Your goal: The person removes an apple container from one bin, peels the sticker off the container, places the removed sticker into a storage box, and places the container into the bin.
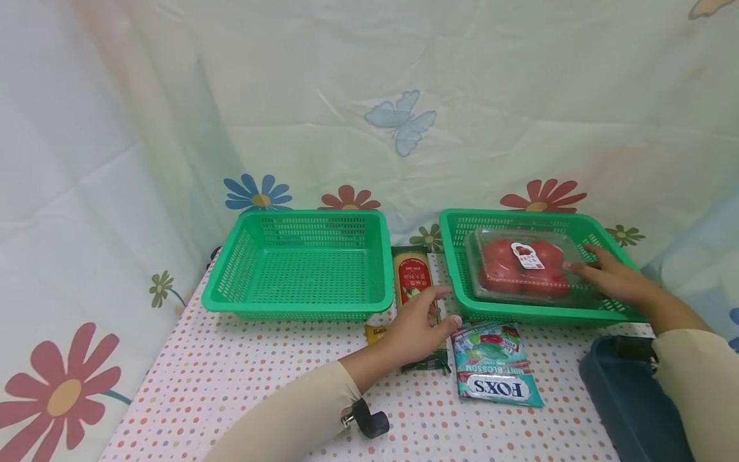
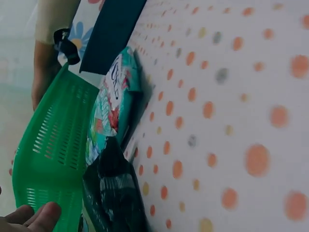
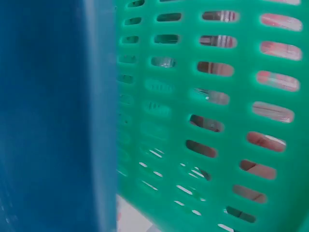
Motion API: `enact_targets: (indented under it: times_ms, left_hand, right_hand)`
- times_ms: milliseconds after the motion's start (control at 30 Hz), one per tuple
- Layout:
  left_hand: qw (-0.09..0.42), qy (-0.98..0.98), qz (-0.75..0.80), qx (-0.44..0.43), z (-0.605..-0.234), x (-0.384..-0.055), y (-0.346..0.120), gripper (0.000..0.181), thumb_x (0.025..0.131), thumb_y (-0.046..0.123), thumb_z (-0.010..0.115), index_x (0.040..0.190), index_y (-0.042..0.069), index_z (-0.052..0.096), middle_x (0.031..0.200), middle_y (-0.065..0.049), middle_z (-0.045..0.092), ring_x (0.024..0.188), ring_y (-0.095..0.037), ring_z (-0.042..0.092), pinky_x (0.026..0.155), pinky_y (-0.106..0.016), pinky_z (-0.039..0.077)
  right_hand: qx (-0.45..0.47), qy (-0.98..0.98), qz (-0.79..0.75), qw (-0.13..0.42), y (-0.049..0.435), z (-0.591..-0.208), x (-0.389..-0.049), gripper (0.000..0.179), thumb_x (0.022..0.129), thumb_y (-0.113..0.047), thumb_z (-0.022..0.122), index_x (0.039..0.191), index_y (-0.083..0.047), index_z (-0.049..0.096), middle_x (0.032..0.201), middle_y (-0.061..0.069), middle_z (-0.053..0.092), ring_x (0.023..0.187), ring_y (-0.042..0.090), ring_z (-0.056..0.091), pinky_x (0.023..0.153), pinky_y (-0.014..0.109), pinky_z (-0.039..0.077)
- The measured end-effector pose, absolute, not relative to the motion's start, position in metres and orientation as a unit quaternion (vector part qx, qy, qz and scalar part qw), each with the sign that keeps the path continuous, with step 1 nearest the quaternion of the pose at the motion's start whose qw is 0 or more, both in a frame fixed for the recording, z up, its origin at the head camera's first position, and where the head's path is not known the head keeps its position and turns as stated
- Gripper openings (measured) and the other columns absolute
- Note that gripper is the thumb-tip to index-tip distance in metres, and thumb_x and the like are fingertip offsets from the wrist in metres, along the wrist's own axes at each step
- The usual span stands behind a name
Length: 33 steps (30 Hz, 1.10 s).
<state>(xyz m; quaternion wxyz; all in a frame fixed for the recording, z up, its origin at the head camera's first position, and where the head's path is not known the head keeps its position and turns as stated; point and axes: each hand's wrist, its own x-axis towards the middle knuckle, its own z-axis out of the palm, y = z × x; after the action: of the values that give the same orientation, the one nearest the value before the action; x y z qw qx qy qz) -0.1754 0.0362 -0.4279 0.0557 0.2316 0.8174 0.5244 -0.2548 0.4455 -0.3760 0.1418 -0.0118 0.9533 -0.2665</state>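
A clear plastic box of tomatoes (image 1: 522,266) with a white label lies inside the right green basket (image 1: 543,313). My right hand (image 1: 618,276) reaches into that basket at the box's right end, its fingers spread, with one fingertip over the lid. My left hand (image 1: 412,330) hovers over a green and red packet (image 1: 411,273), fingers relaxed and apart, fingertips near the basket's front left corner. In the left wrist view, left fingertips (image 2: 46,217) overlap the basket's side. A teal FOX'S Mint Blossom bag (image 1: 496,366) lies just right of the left hand.
Another green basket (image 1: 300,308) stands on the left of the dotted tablecloth (image 1: 248,378). A yellow packet (image 1: 374,333) peeks out behind the left hand. At the right front, a dark blue bin (image 1: 629,398) stands beneath the right forearm. A patterned curtain hangs behind.
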Motion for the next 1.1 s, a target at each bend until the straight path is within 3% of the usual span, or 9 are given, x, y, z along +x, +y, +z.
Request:
enact_targets:
  times_ms: [267, 500, 667, 933, 1100]
  left_hand:
    - [0.059, 0.801, 0.564, 0.193, -0.432, -0.192, 0.062, 0.051, 0.1, 0.037, 0.068, 0.147, 0.024, 0.053, 0.148, 0.002, 0.052, 0.121, -0.023, 0.061, 0.086, -0.03, 0.053]
    - [0.077, 0.774, 0.607, 0.162, -0.435, -0.197, 0.074, 0.044, 0.102, 0.033, 0.066, 0.144, 0.026, 0.054, 0.138, 0.001, 0.058, 0.11, -0.009, 0.064, 0.079, -0.026, 0.053]
    - [0.084, 0.759, 0.629, 0.142, -0.437, -0.198, 0.079, 0.042, 0.101, 0.029, 0.068, 0.141, 0.026, 0.055, 0.143, -0.002, 0.058, 0.107, -0.008, 0.065, 0.077, -0.025, 0.054]
    - [0.106, 0.741, 0.647, 0.147, -0.435, -0.199, 0.079, 0.044, 0.1, 0.024, 0.071, 0.141, 0.022, 0.055, 0.135, -0.006, 0.061, 0.107, -0.013, 0.066, 0.078, -0.025, 0.054]
    - [0.11, 0.749, 0.638, 0.142, -0.436, -0.2, 0.079, 0.042, 0.099, 0.026, 0.072, 0.138, 0.028, 0.055, 0.135, -0.002, 0.061, 0.108, -0.013, 0.066, 0.08, -0.024, 0.054]
  right_hand:
    - [-0.003, 0.95, -0.28, 0.14, 0.444, -0.377, -0.255, 0.099, 0.105, -0.06, 0.035, 0.153, 0.013, -0.014, 0.148, 0.053, 0.005, 0.13, 0.073, 0.018, 0.096, 0.082, 0.028]
    - [0.008, 0.945, -0.288, 0.155, 0.442, -0.378, -0.258, 0.104, 0.103, -0.062, 0.037, 0.152, 0.014, -0.014, 0.148, 0.052, -0.001, 0.129, 0.074, 0.015, 0.096, 0.083, 0.027]
    - [-0.003, 0.946, -0.278, 0.165, 0.443, -0.384, -0.262, 0.108, 0.101, -0.06, 0.046, 0.152, 0.014, -0.013, 0.146, 0.052, -0.001, 0.127, 0.073, 0.017, 0.096, 0.081, 0.031]
    - [-0.019, 0.911, -0.368, 0.187, 0.449, -0.39, -0.263, 0.105, 0.104, -0.043, 0.056, 0.156, -0.006, -0.027, 0.149, 0.05, -0.001, 0.129, 0.072, 0.02, 0.093, 0.077, 0.04]
    - [-0.045, 0.892, -0.412, 0.182, 0.444, -0.393, -0.265, 0.102, 0.103, -0.032, 0.063, 0.16, -0.014, -0.02, 0.15, 0.046, 0.008, 0.129, 0.069, 0.023, 0.092, 0.075, 0.043]
